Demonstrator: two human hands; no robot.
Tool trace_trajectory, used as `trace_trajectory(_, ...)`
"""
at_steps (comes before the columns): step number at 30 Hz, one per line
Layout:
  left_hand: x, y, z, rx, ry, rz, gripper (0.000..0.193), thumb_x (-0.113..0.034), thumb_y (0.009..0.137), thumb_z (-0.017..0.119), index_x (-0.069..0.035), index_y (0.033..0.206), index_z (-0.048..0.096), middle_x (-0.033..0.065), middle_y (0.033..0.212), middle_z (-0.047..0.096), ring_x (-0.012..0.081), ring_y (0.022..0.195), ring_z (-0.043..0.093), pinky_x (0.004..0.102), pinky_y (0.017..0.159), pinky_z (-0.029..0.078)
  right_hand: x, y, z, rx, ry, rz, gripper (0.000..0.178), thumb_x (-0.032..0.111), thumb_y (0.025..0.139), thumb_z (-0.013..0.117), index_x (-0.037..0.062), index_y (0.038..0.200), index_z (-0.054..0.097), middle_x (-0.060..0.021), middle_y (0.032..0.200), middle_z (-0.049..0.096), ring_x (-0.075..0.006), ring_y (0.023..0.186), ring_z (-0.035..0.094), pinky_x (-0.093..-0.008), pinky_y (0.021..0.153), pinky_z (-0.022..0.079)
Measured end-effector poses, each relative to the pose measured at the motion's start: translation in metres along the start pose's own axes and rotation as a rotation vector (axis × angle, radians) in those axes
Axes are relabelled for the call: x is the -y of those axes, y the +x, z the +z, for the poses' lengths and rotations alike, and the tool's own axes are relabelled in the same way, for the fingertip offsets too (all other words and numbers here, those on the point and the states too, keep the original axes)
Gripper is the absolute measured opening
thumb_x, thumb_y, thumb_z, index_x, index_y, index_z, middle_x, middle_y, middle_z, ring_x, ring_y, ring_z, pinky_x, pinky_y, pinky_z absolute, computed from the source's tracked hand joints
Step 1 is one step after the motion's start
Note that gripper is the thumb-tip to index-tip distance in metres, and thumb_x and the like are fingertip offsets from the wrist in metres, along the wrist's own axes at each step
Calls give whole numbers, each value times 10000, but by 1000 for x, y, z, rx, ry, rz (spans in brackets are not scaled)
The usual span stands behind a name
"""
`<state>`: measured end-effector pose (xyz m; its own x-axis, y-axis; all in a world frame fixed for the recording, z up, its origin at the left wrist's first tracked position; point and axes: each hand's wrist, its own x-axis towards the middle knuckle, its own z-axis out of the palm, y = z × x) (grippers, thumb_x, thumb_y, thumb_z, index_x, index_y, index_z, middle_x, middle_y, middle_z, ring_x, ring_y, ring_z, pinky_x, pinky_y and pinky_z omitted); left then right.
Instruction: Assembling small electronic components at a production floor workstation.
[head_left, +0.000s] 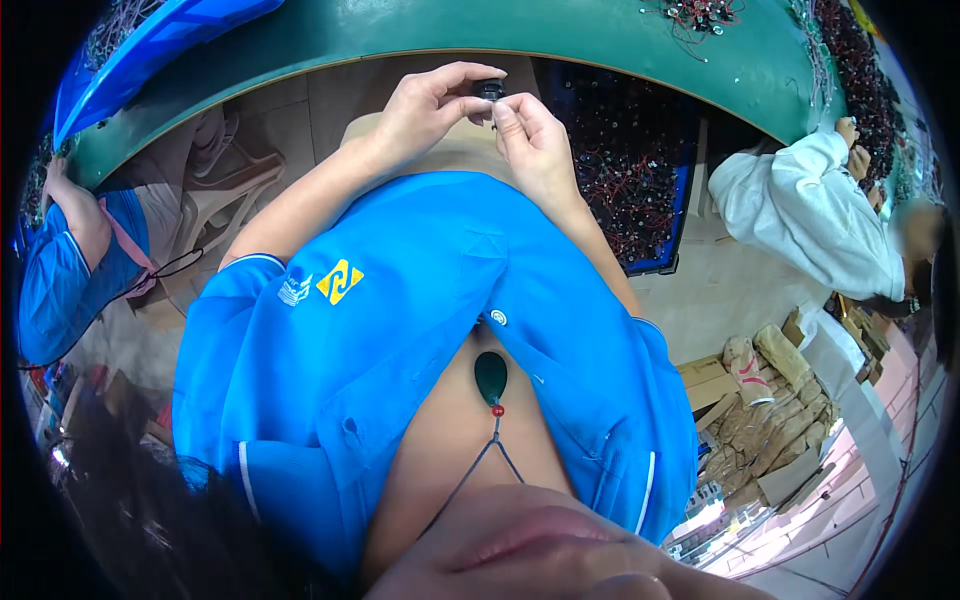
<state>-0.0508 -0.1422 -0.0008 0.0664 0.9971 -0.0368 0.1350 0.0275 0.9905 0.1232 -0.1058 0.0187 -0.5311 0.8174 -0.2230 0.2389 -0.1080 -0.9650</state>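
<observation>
Head view, part: a small black part (489,89) is in the air between the two hands, in front of the chest and just short of the near edge of the table (400,28).
Axis: the fingers cover much of the part; the bit that shows is stubby, so its long axis cannot be told.
Pointing: a dark, rounded side faces up and away from the wearer, with the lower side toward the wearer's lap; which end is the front cannot be told.
Left hand: the left hand (425,108) comes at the part from its left, its grip narrow, forefinger over the top and thumb below, holding it.
Right hand: the right hand (535,138) meets the part at its lower right, its grip also narrow, thumb and forefinger pinched on that edge.
Crate: a blue-rimmed crate (682,205) of dark pieces and red wires is right of the right forearm, below the table.
Table: green, with a pile of wires (700,12) on it beyond the crate and a blue bin (165,38) at far left.
Neighbours: a person in blue (60,290) is at left, a person in pale sleeves (815,205) at right, hands at the table.
Pendant: a dark green pendant (491,377) lies on the wearer's chest.
</observation>
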Motion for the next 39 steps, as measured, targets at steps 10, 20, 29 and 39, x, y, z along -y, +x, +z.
trace_trajectory(10,-1,1,2,123,-88,-58,327,-34,927,543,-34,1254,550,113,961,651,160,815,649,254,764,561,12,-3,-7,38,-92,22,187,149,949,501,17,836,569,-82,734,654,-164,568,561,-305,513,436)
trace_trajectory(20,-7,-1,7,79,-146,-130,296,-59,947,527,-25,1239,561,110,957,645,146,797,638,238,736,547,20,-5,-11,9,-402,-115,142,109,929,516,26,833,578,-38,650,614,-126,514,514,-280,470,399)
trace_trajectory(29,-10,-4,14,-59,-202,-98,262,-92,964,504,-8,1199,585,94,931,645,136,785,638,229,710,538,11,-8,-4,-28,40,62,108,86,930,536,33,854,592,27,584,514,-35,470,348,-191,439,275)
trace_trajectory(39,-3,-2,15,-184,-37,-75,266,-67,952,509,-53,1201,603,57,909,662,82,679,588,191,582,475,7,-8,-3,34,245,96,116,85,948,479,17,910,565,6,521,444,-38,457,349,-189,415,252)
